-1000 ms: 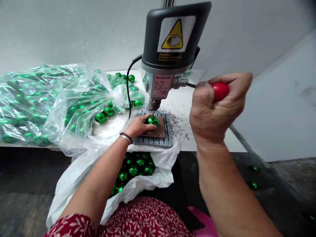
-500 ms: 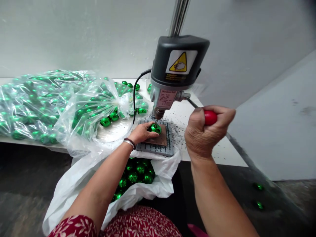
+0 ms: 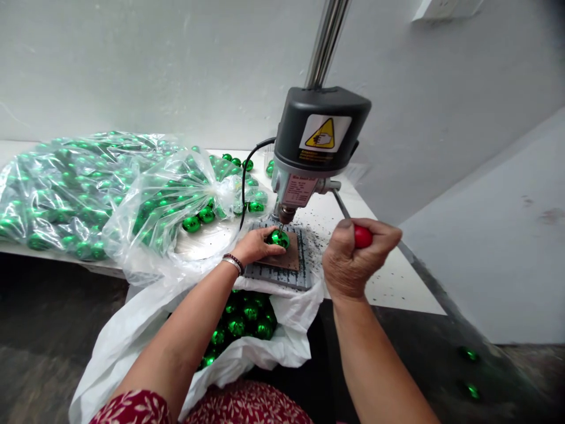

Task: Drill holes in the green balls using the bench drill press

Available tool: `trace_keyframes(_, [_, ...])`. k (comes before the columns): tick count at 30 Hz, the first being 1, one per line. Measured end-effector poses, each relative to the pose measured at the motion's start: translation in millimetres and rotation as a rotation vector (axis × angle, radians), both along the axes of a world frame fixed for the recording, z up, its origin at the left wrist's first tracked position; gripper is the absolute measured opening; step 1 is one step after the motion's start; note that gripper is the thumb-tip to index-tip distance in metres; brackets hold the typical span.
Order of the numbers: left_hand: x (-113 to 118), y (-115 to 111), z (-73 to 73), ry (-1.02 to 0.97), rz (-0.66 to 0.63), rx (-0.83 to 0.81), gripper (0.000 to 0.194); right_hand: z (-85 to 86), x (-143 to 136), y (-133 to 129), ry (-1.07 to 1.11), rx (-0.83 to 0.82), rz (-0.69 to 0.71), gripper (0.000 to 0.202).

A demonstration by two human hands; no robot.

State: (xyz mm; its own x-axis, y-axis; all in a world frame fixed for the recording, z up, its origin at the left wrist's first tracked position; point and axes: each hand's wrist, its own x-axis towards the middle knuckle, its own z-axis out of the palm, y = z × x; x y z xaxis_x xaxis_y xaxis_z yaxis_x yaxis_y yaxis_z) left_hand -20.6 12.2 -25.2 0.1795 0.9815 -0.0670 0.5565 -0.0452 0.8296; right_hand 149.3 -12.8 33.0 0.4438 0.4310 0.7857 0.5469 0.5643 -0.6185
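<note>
Between the thumb and fingers of my left hand (image 3: 257, 246) is a shiny green ball (image 3: 279, 239), held on a brown board (image 3: 289, 259) over the grey base plate (image 3: 304, 281) of a bench drill (image 3: 324, 132). The drill bit (image 3: 281, 227) points down at the top of the ball; whether it has entered the ball I cannot tell. My right hand (image 3: 355, 259) is wrapped around the red knob (image 3: 363, 237) of the drill's feed lever (image 3: 341, 204).
A large clear bag (image 3: 66, 194) of green balls lies on the white table (image 3: 388, 277) at left. Below the table's front edge, a white bag (image 3: 295, 335) holds more balls. Dark shavings surround the base. Two green balls (image 3: 472, 390) are on the floor at right.
My right hand has pulled the lever's red knob down and to the left. My left hand still holds the ball under the bit. The camera view has tilted slightly.
</note>
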Motion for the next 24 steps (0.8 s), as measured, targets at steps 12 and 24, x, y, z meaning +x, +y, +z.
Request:
trace_keyframes(12, [7.9, -26.3, 15.0, 0.081, 0.086, 0.099, 0.044, 129.5, 2.0, 34.5, -0.071, -0.445, 0.006, 0.023])
trace_keyframes(24, [-42.6, -161.9, 21.2, -0.639, 0.214, -0.194, 0.061, 133.9, 4.9, 72.1, -0.085, -0.511, 0.058, 0.018])
